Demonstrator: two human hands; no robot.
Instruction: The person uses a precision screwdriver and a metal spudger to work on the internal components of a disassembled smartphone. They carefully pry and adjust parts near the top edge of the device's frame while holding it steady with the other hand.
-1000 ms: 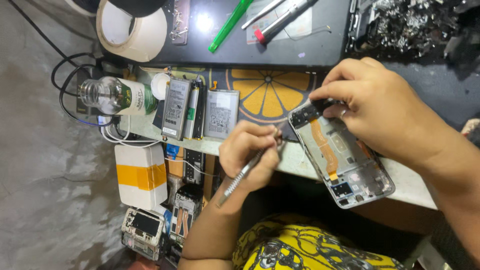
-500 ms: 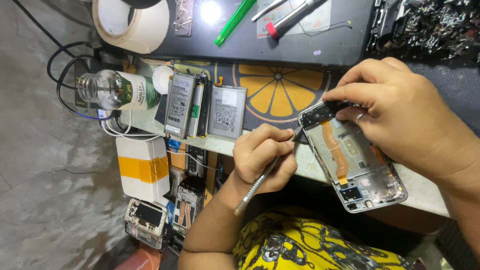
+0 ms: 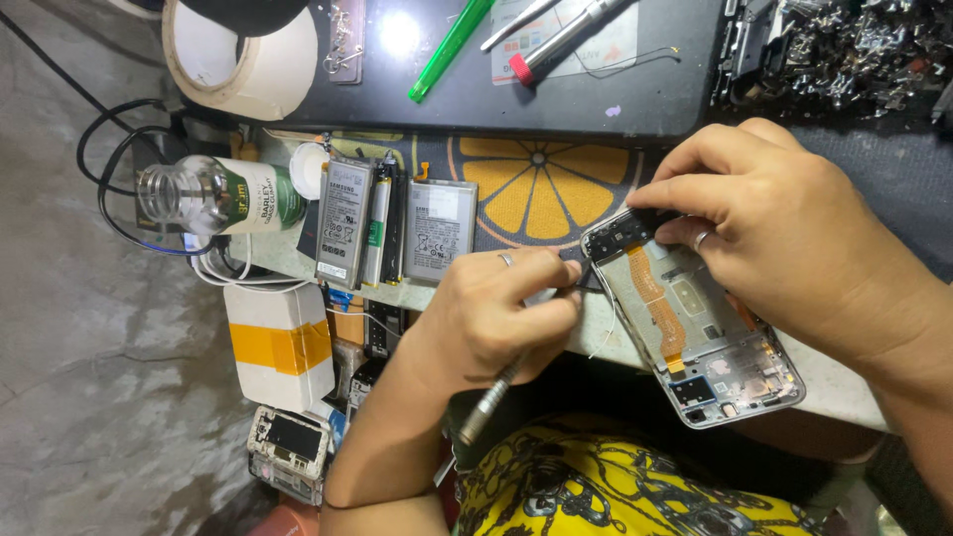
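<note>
Closing in since a moment ago, left hand (image 3: 496,318) pinches a slim metal screwdriver (image 3: 491,402) at the opened silver phone chassis (image 3: 695,328) on the table edge; right hand (image 3: 784,228) grips its top corner, apparently mid-unscrewing, steadiness needed.

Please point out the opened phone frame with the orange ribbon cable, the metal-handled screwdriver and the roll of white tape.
Opened phone frame with orange ribbon cable (image 3: 695,333): head view, on its bare inner plate.
Metal-handled screwdriver (image 3: 486,407): head view, on the handle below the left hand.
Roll of white tape (image 3: 283,69): head view, on its outer wall.
</note>
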